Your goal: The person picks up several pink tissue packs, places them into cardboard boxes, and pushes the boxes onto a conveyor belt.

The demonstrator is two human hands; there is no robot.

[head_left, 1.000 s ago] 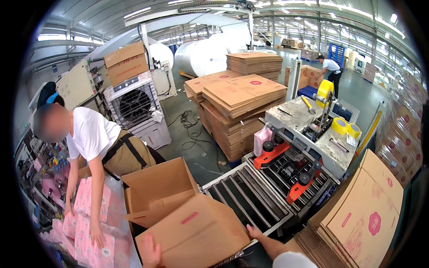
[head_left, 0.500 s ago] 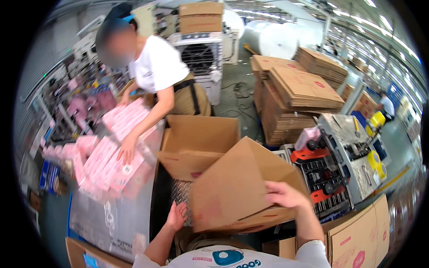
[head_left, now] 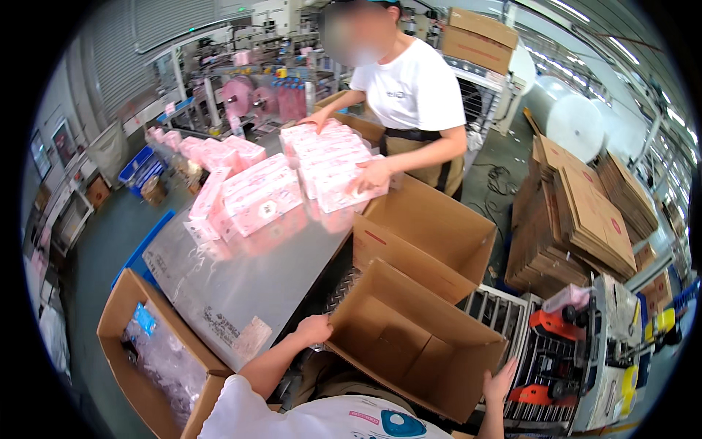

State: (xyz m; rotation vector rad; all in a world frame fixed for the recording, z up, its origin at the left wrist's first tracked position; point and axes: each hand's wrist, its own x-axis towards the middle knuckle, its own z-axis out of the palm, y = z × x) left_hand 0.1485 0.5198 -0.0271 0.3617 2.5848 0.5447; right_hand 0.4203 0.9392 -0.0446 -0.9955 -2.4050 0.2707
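Note:
An opened cardboard box point(head_left: 417, 344) stands in front of me, its hollow inside facing up. At its left corner, my left hand point(head_left: 316, 329) is closed, gripping the cardboard edge. Beside the box's right wall is my right hand point(head_left: 499, 380), with fingers stretched out and the palm turned toward the cardboard; whether it touches is hard to tell. Just beyond stands a second open cardboard box point(head_left: 431, 227), close against the first. On the metal table point(head_left: 234, 293) to the left lie rows of pink-and-white packs point(head_left: 263, 194). A co-worker's hands point(head_left: 373, 175) press around one group of packs.
A carton of clear plastic film point(head_left: 168, 366) sits at the lower left. Rollers point(head_left: 504, 311) run to the right, beside an orange-and-black machine point(head_left: 548, 366). Flattened cartons point(head_left: 578, 219) are stacked at the far right. The co-worker point(head_left: 413, 95) stands across the table.
The near box has opened out and now faces upward. My left hand has come onto its left corner; my right hand has left its inside for the right side. The view has swung left.

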